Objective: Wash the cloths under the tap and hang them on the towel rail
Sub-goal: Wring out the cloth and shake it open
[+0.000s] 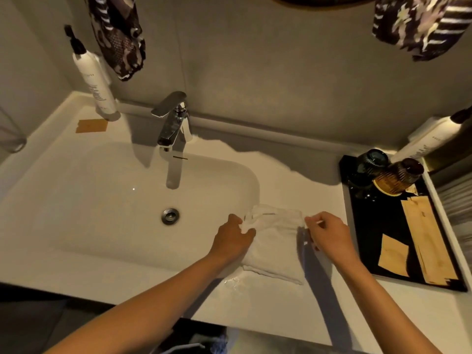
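A white cloth (pixel 274 247) lies folded on the counter just right of the basin (pixel 102 195), its far edge overhanging the basin's rim. My left hand (pixel 233 238) pinches the cloth's far left corner. My right hand (pixel 329 235) pinches its far right corner. The chrome tap (pixel 172 123) stands behind the basin with no water running. Two dark patterned cloths hang above, one at the top left (pixel 118 34) and one at the top right (pixel 419 24); the rail itself is out of view.
A white pump bottle (pixel 95 80) stands at the back left beside a brown paper patch (pixel 91 125). A black tray (pixel 401 226) on the right holds two upturned cups (pixel 398 176) and brown paper pieces. A small puddle (pixel 233 281) wets the counter's front edge.
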Tool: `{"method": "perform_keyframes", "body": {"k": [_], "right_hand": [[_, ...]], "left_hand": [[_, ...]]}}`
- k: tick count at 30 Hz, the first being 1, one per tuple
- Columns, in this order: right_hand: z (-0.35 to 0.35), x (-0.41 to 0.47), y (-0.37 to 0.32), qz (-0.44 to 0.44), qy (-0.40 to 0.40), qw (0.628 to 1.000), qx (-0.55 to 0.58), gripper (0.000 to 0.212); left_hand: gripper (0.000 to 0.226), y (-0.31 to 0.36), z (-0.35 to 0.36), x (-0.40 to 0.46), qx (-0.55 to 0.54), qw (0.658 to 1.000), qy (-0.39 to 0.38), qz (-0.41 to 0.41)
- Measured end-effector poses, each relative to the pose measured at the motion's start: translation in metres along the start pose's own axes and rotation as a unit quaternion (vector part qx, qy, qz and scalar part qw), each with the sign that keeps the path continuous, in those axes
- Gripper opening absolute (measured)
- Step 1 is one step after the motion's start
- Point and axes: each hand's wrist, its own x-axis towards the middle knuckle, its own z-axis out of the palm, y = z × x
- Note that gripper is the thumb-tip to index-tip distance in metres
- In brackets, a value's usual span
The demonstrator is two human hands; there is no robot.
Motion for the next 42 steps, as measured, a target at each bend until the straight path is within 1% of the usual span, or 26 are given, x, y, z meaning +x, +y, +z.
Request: {"method": "perform_keyframes", "body": {"k": [1, 2, 3, 4, 5, 8, 11, 12, 14, 15, 16, 18, 21, 22, 24, 26, 28, 30, 32, 33, 35, 36, 38, 39, 40, 42], "right_hand": [[-0.001, -0.001, 0.012, 0.025, -0.005, 0.998, -0.06, 0.029], [0.002, -0.003, 0.023, 0.063, -0.037, 0.991, -0.109, 0.04], [0.009, -0.005, 0.033, 0.1, -0.076, 0.984, -0.126, 0.05], [0.016, -0.009, 0.038, 0.133, -0.099, 0.981, -0.104, 0.056], [0.023, -0.013, 0.038, 0.15, -0.109, 0.98, -0.071, 0.057], [0.033, -0.023, 0.028, 0.143, -0.121, 0.981, -0.042, 0.032], [0.029, -0.025, 0.026, 0.138, -0.085, 0.986, 0.038, 0.024], [0.028, -0.026, 0.03, 0.136, -0.079, 0.984, 0.08, 0.022], [0.027, -0.033, 0.041, 0.139, -0.065, 0.974, 0.168, 0.018], [0.027, -0.038, 0.046, 0.131, -0.053, 0.968, 0.209, 0.024], [0.028, -0.044, 0.049, 0.112, -0.043, 0.961, 0.25, 0.026], [0.028, -0.055, 0.052, 0.076, -0.041, 0.944, 0.318, 0.017], [0.029, -0.057, 0.057, 0.098, -0.07, 0.912, 0.393, 0.032], [0.031, -0.054, 0.063, 0.09, -0.076, 0.916, 0.383, 0.039], [0.032, -0.051, 0.069, 0.038, -0.088, 0.945, 0.312, 0.053], [0.029, -0.051, 0.068, -0.005, -0.088, 0.962, 0.257, 0.056], [0.024, -0.045, 0.064, -0.019, -0.081, 0.967, 0.24, 0.04], [0.019, -0.042, 0.054, -0.022, -0.078, 0.964, 0.252, 0.012], [0.019, -0.029, 0.049, -0.021, -0.049, 0.972, 0.228, 0.031], [0.02, -0.022, 0.048, -0.014, -0.03, 0.981, 0.193, 0.04], [0.023, -0.008, 0.047, 0.004, 0.009, 0.995, 0.098, 0.051], [0.026, -0.002, 0.048, 0.009, 0.026, 0.998, 0.047, 0.051], [0.027, 0.005, 0.047, 0.029, 0.043, 0.998, 0.028, 0.044], [0.026, 0.009, 0.046, 0.043, 0.039, 0.997, 0.051, 0.047], [0.025, 0.011, 0.044, 0.059, 0.025, 0.995, 0.072, 0.052], [0.023, 0.013, 0.04, 0.075, -0.024, 0.994, 0.073, 0.057]], "left_hand": [[0.06, 0.001, 0.001, -0.002, 0.015, 1.0, -0.017, -0.003], [0.068, 0.004, 0.004, -0.004, 0.02, 0.999, -0.037, -0.024], [0.076, 0.005, 0.007, -0.006, 0.006, 0.997, -0.057, -0.059], [0.079, 0.008, 0.011, -0.009, -0.018, 0.993, -0.071, -0.092], [0.076, 0.01, 0.013, -0.01, -0.056, 0.988, -0.076, -0.12], [0.052, 0.016, 0.012, -0.011, -0.169, 0.968, -0.089, -0.163], [0.027, 0.02, 0.007, -0.013, -0.118, 0.982, -0.08, -0.127], [0.027, 0.019, 0.004, -0.015, -0.106, 0.985, -0.075, -0.109], [0.036, 0.015, 0.0, -0.017, -0.099, 0.987, -0.078, -0.097], [0.041, 0.014, -0.002, -0.021, -0.113, 0.984, -0.088, -0.104], [0.048, 0.011, -0.004, -0.023, -0.151, 0.977, -0.107, -0.111], [0.063, 0.004, -0.007, -0.02, -0.233, 0.956, -0.152, -0.096], [0.065, -0.003, -0.016, -0.013, -0.295, 0.934, -0.197, -0.038], [0.068, -0.005, -0.017, -0.012, -0.278, 0.938, -0.206, -0.028], [0.072, -0.009, -0.018, -0.01, -0.195, 0.962, -0.192, 0.016], [0.068, -0.009, -0.019, -0.013, -0.097, 0.975, -0.179, 0.089], [0.064, -0.009, -0.017, -0.009, -0.02, 0.975, -0.165, 0.147], [0.048, -0.008, -0.016, -0.003, 0.016, 0.979, -0.12, 0.167], [0.021, 0.002, -0.015, 0.003, -0.004, 0.987, -0.07, 0.142], [0.019, 0.01, -0.014, 0.003, -0.024, 0.992, -0.053, 0.114], [0.036, 0.023, -0.007, 0.01, -0.074, 0.997, -0.006, 0.028], [0.043, 0.029, -0.006, 0.013, -0.102, 0.994, 0.032, -0.014], [0.055, 0.031, -0.002, 0.02, -0.145, 0.983, 0.101, -0.048], [0.061, 0.028, 0.001, 0.024, -0.14, 0.984, 0.103, -0.038], [0.067, 0.026, 0.003, 0.022, -0.115, 0.99, 0.076, -0.018], [0.083, 0.017, 0.01, 0.022, -0.033, 0.999, -0.011, 0.017]]}}
